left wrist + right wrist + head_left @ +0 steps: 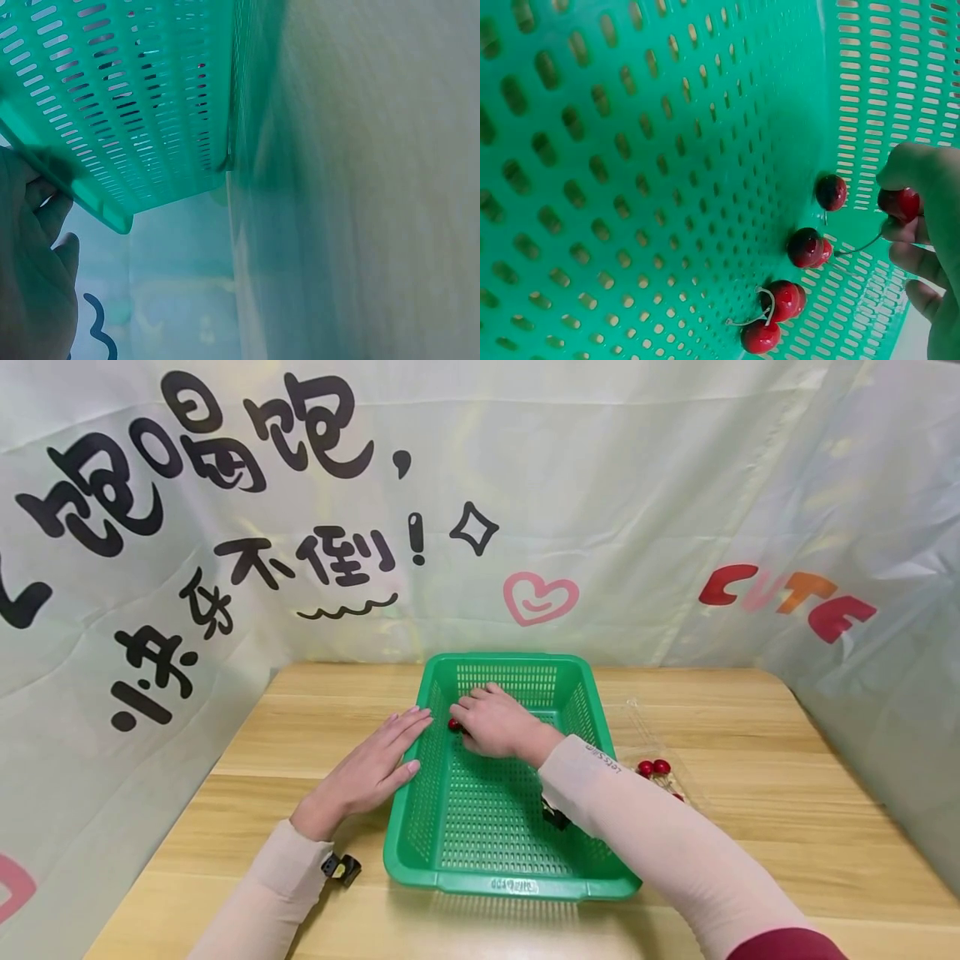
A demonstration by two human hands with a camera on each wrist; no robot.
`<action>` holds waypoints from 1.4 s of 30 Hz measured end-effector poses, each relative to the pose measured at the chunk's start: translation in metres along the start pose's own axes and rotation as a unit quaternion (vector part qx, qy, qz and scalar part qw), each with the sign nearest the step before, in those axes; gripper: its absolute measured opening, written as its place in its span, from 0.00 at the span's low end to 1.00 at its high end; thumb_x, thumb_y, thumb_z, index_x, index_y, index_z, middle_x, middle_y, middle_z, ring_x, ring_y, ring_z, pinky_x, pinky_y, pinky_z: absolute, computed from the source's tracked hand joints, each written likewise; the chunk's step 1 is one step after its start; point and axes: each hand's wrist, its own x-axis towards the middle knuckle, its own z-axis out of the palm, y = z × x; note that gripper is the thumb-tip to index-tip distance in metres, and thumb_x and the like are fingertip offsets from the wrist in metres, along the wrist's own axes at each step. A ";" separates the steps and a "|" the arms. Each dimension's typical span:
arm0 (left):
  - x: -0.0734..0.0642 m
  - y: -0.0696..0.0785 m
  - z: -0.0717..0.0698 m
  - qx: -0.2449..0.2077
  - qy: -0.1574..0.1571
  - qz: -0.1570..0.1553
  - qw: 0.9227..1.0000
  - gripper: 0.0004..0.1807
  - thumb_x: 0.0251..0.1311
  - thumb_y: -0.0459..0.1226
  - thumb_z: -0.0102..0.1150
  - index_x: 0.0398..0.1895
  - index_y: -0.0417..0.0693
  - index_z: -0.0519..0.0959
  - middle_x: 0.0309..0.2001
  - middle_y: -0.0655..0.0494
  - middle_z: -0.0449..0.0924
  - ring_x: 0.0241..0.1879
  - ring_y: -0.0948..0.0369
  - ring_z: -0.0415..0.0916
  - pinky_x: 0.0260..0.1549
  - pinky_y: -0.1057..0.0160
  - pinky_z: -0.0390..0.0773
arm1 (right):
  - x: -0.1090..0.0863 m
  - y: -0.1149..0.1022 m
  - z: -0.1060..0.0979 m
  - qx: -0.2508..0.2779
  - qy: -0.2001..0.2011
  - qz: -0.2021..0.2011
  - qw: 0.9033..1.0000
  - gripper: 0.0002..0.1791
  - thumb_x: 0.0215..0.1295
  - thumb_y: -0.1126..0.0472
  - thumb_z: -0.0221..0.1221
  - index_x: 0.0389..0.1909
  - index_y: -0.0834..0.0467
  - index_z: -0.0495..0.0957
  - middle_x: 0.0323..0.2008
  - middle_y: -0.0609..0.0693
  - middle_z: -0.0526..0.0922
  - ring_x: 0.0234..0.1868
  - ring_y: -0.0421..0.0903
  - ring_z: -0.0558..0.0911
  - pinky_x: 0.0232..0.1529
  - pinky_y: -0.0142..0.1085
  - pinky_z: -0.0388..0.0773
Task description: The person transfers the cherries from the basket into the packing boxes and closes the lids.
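Red and glossy, one cherry (898, 204) is pinched between thumb and fingers in the right grip (498, 724), closed about the fruit, its thin stem (862, 246) jutting out toward the loose cherries (783, 298) rather than back into the palm. Those lie just beside the fingertips in an uneven line, the nearest one a little apart and the rest bunched (whether the pinched fruit touches the basket, I cannot tell). All of them are inside the green plastic basket (517, 887), whose long axis runs away from the person; the right grip works over its far left part. Against the left rim lies the left grip (372, 766), its fingers extended and holding nothing, close to the fruit but outside the wall, so the right one is nearer. Past the opposite side of the basket, a clear tray (637, 750) on the desk (772, 777) bears more cherries (653, 767), partly hidden by the right sleeve (645, 827), with the basket's width between them and the held fruit.
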 end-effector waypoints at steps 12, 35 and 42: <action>0.000 -0.001 0.002 0.002 0.004 0.004 1.000 0.33 0.75 0.47 0.39 0.76 0.38 0.53 0.74 0.43 0.53 0.75 0.49 0.45 0.73 0.50 0.43 | -0.002 0.000 -0.015 -0.037 0.033 -0.017 0.999 0.13 0.65 0.53 0.60 0.48 0.52 0.77 0.45 0.47 0.80 0.49 0.49 0.77 0.54 0.46 0.70; -0.001 -0.003 0.003 0.006 0.000 -0.001 1.000 0.33 0.73 0.46 0.43 0.76 0.40 0.54 0.75 0.47 0.52 0.75 0.52 0.45 0.73 0.51 0.44 | -0.028 0.009 -0.080 -0.080 0.110 -0.024 0.990 0.12 0.64 0.56 0.59 0.44 0.57 0.78 0.39 0.49 0.80 0.41 0.50 0.75 0.45 0.40 0.70; -0.001 -0.003 0.003 0.003 0.001 -0.001 1.000 0.33 0.73 0.46 0.43 0.76 0.40 0.54 0.75 0.46 0.53 0.75 0.51 0.45 0.73 0.51 0.43 | -0.043 0.017 -0.091 -0.103 0.129 -0.015 0.986 0.10 0.62 0.56 0.60 0.39 0.58 0.77 0.34 0.51 0.77 0.39 0.51 0.74 0.45 0.42 0.70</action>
